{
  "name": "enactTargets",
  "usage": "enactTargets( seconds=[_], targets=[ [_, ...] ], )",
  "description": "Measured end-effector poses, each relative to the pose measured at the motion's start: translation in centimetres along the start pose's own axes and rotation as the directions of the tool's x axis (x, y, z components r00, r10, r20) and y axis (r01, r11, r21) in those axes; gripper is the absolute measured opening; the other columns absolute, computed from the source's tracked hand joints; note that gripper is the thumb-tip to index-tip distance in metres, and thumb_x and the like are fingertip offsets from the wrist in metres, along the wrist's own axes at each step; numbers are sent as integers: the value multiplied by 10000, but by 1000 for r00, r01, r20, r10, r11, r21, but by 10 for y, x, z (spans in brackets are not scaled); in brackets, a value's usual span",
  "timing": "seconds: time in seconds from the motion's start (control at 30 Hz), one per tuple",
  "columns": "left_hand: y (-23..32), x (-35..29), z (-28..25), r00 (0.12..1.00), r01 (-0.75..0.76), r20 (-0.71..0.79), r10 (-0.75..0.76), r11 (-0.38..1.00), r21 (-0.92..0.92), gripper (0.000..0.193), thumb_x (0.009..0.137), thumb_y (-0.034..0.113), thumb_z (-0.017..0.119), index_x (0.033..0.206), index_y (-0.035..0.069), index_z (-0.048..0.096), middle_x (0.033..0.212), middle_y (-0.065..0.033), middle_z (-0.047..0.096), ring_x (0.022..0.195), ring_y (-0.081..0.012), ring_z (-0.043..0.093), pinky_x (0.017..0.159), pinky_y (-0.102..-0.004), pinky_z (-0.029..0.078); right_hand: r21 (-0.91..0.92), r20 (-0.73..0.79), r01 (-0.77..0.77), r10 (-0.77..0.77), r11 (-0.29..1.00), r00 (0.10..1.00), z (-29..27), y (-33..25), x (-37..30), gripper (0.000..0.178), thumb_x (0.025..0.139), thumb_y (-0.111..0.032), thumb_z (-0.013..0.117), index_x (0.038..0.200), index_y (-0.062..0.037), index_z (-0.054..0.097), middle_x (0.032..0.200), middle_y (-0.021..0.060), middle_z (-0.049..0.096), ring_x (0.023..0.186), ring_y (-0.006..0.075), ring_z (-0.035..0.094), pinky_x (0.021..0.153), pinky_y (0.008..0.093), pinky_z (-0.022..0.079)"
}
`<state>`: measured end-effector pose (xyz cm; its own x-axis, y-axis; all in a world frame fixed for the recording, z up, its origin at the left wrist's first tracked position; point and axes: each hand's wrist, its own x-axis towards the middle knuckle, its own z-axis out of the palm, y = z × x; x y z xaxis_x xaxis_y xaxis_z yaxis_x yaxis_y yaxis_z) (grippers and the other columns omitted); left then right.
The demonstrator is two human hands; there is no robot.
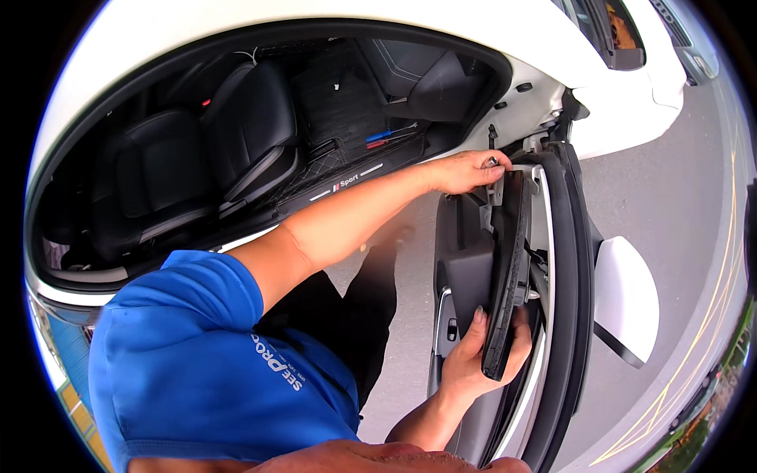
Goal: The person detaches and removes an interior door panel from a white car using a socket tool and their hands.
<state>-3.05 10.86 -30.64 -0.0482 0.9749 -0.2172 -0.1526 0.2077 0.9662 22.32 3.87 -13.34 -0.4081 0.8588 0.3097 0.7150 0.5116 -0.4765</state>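
A long black panel with a rough edge stands tilted along the open car door. My right hand is closed around its lower end, thumb on the near side and fingers on the far side. At the panel's upper end, by the hinge side of the door, my left hand pinches a small silver cylindrical piece. I cannot make out exactly what that piece is. A metal peg shows behind the panel, just above my right fingers.
The door's inner trim, with a window switch, lies on the near side. A white side mirror juts out beyond the door. Inside the white car are a black seat, a blue-handled tool and a red-handled tool.
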Motion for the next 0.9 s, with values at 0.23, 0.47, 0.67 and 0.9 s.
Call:
enactTargets(
  seconds=[0.23,0.47,0.67,0.9],
  targets=[
    [59,11,15,918,325,-166,-361,923,-207,641,996,655,404,948,44,592,785,-50,603,480,-82,374,405,-250,272,62,-11,-23,24,998,1000,0,-4,4,466,816,-175,803,1161,46,582,1140,186,659,987,338,625,862,423,493],
    [58,13,10,916,362,-88,-391,901,-237,562,914,626,608,885,65,596,745,-24,579,465,-73,383,378,-233,242,49,-13,-92,93,995,996,2,-5,3,496,792,-162,822,1181,33,585,1146,163,651,1007,336,618,877,421,491],
    [53,20,8,889,415,-38,-456,839,-352,340,886,413,642,850,76,618,755,-43,618,451,-74,423,354,-223,231,54,-13,-117,118,992,993,3,-7,1,517,777,-143,829,1196,18,574,1154,160,647,1057,351,606,917,428,470],
    [67,36,4,826,550,0,-564,807,-214,228,803,306,589,701,103,611,579,-17,548,391,-84,398,345,-234,230,98,2,-137,137,986,991,7,-3,-2,572,737,-65,834,1231,-6,551,1168,158,634,1053,351,589,934,421,442]
  ],
)
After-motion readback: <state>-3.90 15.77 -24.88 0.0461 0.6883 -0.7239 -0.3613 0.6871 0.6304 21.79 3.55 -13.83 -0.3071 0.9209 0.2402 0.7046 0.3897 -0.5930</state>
